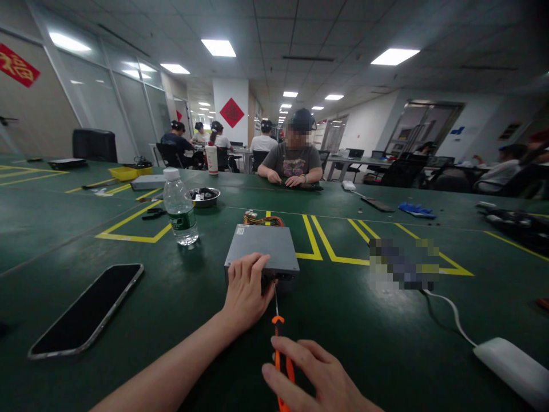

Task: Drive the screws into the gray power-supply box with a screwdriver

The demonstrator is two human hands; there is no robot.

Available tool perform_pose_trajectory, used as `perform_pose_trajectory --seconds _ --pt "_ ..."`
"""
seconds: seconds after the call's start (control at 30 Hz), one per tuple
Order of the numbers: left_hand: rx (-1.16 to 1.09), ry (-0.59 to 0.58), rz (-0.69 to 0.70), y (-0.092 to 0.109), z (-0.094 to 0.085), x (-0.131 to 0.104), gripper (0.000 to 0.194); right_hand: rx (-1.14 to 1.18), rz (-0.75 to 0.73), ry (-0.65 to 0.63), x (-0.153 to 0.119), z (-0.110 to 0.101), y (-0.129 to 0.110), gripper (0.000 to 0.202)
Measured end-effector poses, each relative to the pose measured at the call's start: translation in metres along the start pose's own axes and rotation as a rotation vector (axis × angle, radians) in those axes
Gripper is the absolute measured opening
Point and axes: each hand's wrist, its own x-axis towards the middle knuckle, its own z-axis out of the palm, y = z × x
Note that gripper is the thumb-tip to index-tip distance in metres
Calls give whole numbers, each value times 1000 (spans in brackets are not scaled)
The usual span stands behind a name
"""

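A grey computer power supply (261,247) lies on the green table in front of me, with a bundle of coloured cables (263,220) behind it. My left hand (249,286) grips its near left corner, fingers on top and thumb at the near face by the socket. In my right hand (313,372) is a screwdriver (278,332) with an orange and black handle, held between thumb and fingers. Its metal shaft points away from me, the tip reaching the near face beside my left thumb. Whether the tip sits in a screw cannot be made out.
A water bottle (180,209) and a phone (88,309) are on the left. Behind the bottle is a metal bowl (205,197) with dark parts. At right, a white cable (454,315) runs to a white block (512,366). A person (294,154) sits opposite.
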Motion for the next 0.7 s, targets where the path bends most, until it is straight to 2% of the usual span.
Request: perform_pose_trajectory --seconds 0.13,0.3,0.4,0.5,0.7 --pt "-8 -1 -5 0 -1 0 44 -10 -38 63 -1 -3 0 23" --pt "-23 -11 -12 1 -2 0 42 91 59 100 -8 4 2 33" --pt "-20 -16 -19 2 -4 1 42 97 50 113 -8 3 1 32" --pt "-26 -23 -8 2 -6 2 40 12 3 -44 -4 -4 0 26" --pt "-54 -61 -13 1 -9 2 38 10 44 41 -5 -9 -1 28"
